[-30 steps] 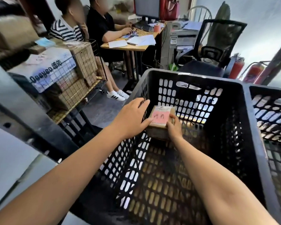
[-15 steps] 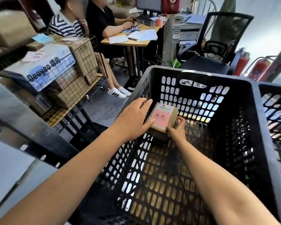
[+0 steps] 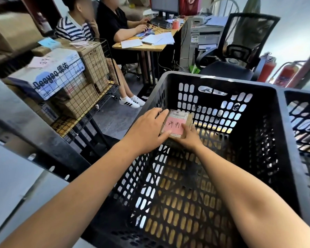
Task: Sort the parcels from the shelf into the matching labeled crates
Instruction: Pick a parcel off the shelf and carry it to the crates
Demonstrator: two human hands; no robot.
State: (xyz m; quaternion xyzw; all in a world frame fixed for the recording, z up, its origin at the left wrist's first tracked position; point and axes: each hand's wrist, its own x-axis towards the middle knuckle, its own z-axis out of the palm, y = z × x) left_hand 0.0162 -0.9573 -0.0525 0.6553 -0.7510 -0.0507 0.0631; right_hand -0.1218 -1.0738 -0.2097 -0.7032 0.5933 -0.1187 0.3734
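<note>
**Parcel goes into black crate**

At the left of the frame, a wire rack (image 3: 113, 68) stands stacked with cartons. At centre, the left hand (image 3: 147, 129) clasps the left side of the parcel (image 3: 179, 116), thumb on its near edge. The parcel has a pink handwritten label (image 3: 174, 127) on top. It sits inside the crate (image 3: 285, 140), close to the left wall. The right hand (image 3: 188, 138) grips its near right corner, thumb on top. A second crate (image 3: 306, 111) adjoins at the right edge.
</note>
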